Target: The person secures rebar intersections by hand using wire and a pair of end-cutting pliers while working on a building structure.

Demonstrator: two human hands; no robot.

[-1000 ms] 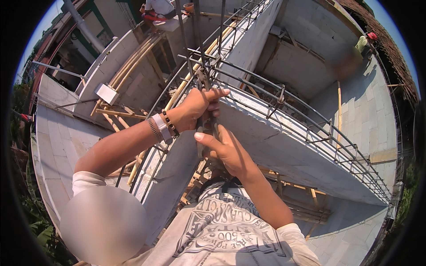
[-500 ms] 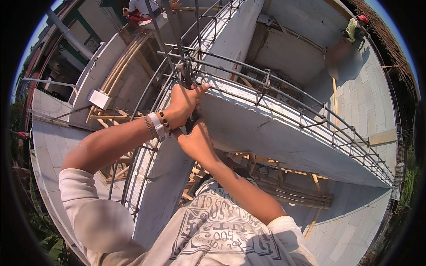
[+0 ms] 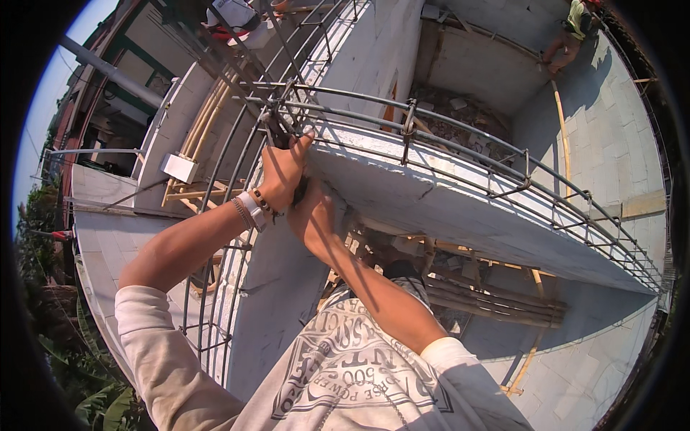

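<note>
My left hand [image 3: 282, 174] is closed around a dark metal hand tool [image 3: 301, 189], with its thumb pointing up along the wall. Just below it, my right hand [image 3: 313, 215] is wrapped round the lower part of the same tool. Most of the tool is covered by my fingers, so its exact kind is hidden. Its upper end reaches the corner where steel reinforcing bars [image 3: 345, 91] cross and upright bars rise. Whether it grips a bar or a tie there, I cannot tell. A bracelet and a pale watch [image 3: 253, 213] circle my left wrist.
Under the bars runs a light block wall [image 3: 402, 176], meeting another wall at the corner. Bamboo poles [image 3: 496, 302] and timber lie below. A person [image 3: 571, 36] is at the far right, another [image 3: 233, 18] at the top left. Rubble [image 3: 467, 122] covers a lower floor.
Both hands have shifted slightly left and stay closed on the tool, the right now closer beneath the left. The view has tilted, and the person at the far right appears higher.
</note>
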